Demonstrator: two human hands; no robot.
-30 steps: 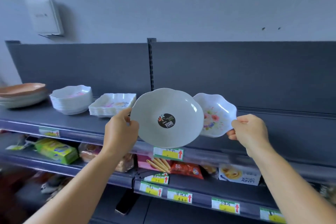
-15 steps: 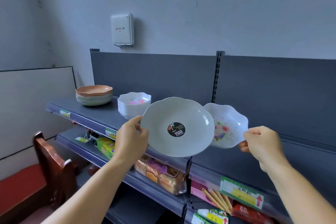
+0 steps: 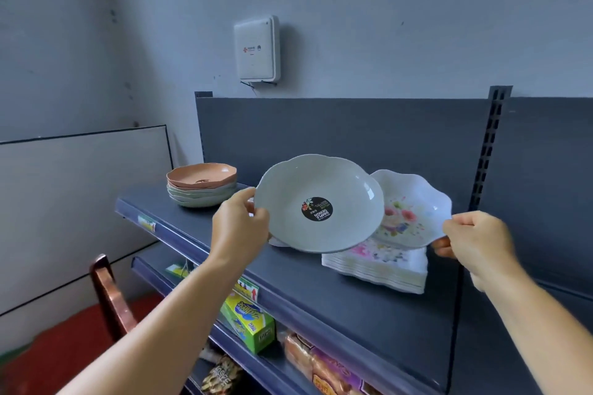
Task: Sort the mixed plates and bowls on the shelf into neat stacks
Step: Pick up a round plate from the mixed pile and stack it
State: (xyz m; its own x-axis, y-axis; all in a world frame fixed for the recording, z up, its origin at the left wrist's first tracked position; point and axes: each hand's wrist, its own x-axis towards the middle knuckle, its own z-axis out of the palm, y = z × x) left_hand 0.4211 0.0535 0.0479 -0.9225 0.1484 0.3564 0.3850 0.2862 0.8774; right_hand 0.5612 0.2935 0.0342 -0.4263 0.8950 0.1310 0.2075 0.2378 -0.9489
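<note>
Two dishes are up: left hand (image 3: 239, 228) pinches the pale-green scalloped plastic bowl (image 3: 321, 202) by its rim. Right hand (image 3: 475, 240) grips the white floral wavy-edged plate (image 3: 414, 212). Both look light, stiff and slick; rims suit.

The round black sticker (image 3: 317, 209) inside the grey plate (image 3: 321, 202) is reading "SIMPLE DESIGN", upside down — its smaller print is staying illegible. Marks on the wall box (image 3: 256, 49), price tags and packets below are showing too blurred to read.

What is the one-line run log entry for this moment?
left hand: holds grey-green plate | right hand: holds floral bowl | both above shelf
</note>
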